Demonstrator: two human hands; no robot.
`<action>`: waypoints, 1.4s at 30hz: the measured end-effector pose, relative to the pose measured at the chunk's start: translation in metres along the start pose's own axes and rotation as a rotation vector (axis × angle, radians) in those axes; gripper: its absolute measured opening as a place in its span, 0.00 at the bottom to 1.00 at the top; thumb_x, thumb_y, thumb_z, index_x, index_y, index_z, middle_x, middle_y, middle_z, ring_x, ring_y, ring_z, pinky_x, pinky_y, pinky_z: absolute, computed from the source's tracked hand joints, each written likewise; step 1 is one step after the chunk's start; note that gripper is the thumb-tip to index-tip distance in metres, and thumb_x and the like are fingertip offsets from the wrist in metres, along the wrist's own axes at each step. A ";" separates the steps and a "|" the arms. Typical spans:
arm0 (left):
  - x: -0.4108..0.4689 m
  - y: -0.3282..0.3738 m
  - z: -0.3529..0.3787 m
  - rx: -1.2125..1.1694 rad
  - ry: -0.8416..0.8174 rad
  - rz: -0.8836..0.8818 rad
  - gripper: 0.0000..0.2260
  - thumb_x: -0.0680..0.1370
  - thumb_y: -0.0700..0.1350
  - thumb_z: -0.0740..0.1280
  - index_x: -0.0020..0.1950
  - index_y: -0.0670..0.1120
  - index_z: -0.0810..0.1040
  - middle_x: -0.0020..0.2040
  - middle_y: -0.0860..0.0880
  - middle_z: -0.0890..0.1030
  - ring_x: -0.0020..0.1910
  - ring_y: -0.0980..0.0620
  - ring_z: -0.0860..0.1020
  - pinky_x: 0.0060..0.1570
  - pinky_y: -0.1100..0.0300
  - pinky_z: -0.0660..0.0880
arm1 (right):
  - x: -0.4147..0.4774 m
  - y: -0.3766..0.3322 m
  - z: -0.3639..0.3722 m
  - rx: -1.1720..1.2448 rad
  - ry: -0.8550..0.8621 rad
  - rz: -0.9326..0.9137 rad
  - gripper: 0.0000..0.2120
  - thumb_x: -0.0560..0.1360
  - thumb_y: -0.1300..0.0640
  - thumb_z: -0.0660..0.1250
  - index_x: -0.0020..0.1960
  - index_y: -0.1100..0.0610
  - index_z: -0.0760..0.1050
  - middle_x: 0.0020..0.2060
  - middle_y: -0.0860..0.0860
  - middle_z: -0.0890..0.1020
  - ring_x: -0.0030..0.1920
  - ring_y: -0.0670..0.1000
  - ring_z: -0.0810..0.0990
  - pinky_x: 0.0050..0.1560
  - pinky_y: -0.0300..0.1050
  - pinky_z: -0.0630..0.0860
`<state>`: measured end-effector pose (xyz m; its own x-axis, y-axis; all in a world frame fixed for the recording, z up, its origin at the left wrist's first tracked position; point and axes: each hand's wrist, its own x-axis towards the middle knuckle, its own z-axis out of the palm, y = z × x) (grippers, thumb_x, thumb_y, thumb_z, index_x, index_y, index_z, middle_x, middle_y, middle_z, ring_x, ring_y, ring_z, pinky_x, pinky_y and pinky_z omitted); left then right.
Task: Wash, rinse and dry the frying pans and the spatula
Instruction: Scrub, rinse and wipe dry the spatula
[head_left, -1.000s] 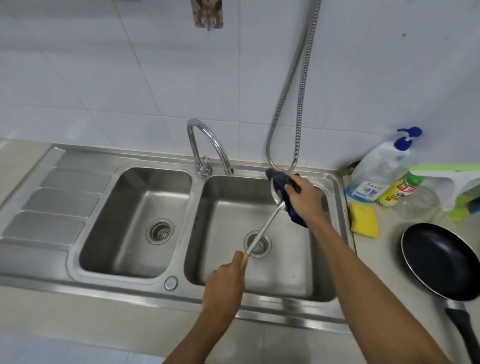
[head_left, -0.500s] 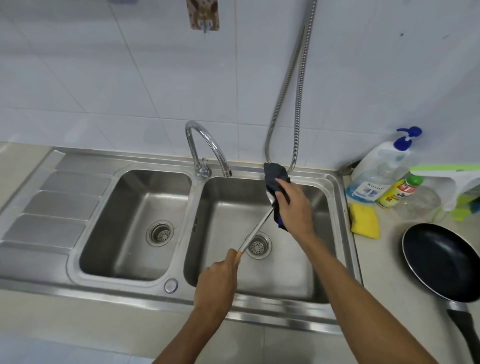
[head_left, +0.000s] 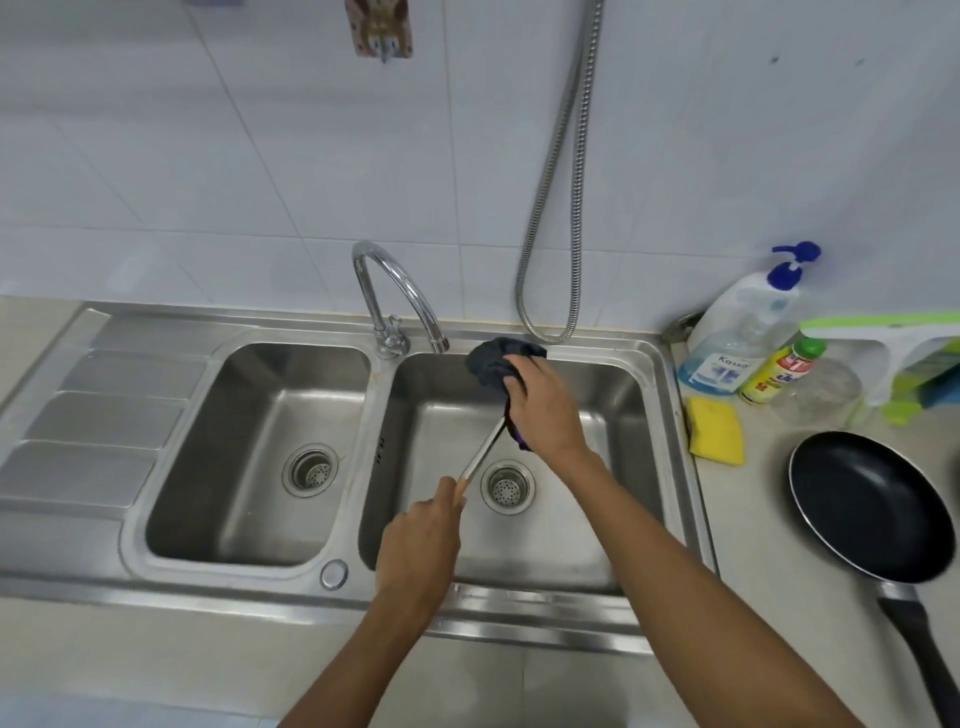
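Over the right basin of the steel double sink, my left hand grips the wooden end of the spatula handle, whose metal shaft slants up to the right. My right hand holds a dark blue cloth wrapped round the spatula's blade, which is hidden under the cloth. A black frying pan lies on the counter to the right of the sink, its handle pointing toward me.
A curved tap stands between the basins, and a metal shower hose hangs on the tiled wall. A yellow sponge, a soap pump bottle, a green-capped detergent bottle and a glass jar sit right of the sink.
The cloth and my right hand have slid up along the spatula toward the tap, and my left hand has shifted slightly left with the handle.
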<state>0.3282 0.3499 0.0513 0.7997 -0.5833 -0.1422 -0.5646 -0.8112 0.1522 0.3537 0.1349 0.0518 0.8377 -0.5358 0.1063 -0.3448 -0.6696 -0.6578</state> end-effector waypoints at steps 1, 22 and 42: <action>-0.002 -0.003 0.001 0.011 -0.006 0.005 0.15 0.86 0.56 0.50 0.60 0.50 0.71 0.37 0.49 0.83 0.33 0.46 0.83 0.29 0.57 0.71 | 0.011 -0.002 -0.004 0.036 -0.049 0.068 0.15 0.82 0.58 0.62 0.68 0.58 0.75 0.63 0.56 0.79 0.61 0.57 0.77 0.62 0.48 0.72; 0.006 0.002 0.011 -0.307 -0.004 -0.099 0.14 0.86 0.56 0.53 0.61 0.48 0.71 0.34 0.53 0.75 0.30 0.51 0.74 0.32 0.58 0.73 | -0.057 0.068 -0.006 0.671 0.239 0.585 0.16 0.81 0.50 0.64 0.69 0.44 0.75 0.63 0.47 0.80 0.63 0.50 0.78 0.66 0.52 0.75; -0.009 -0.008 0.034 0.014 -0.009 0.112 0.09 0.86 0.55 0.55 0.57 0.52 0.68 0.37 0.52 0.83 0.32 0.49 0.83 0.29 0.57 0.76 | 0.002 0.041 -0.002 0.084 -0.088 0.091 0.17 0.82 0.59 0.63 0.70 0.57 0.74 0.66 0.55 0.78 0.66 0.55 0.75 0.67 0.38 0.64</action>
<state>0.3188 0.3602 0.0183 0.7298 -0.6704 -0.1343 -0.6528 -0.7416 0.1544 0.3404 0.1052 0.0270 0.8396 -0.5429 -0.0199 -0.3875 -0.5728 -0.7223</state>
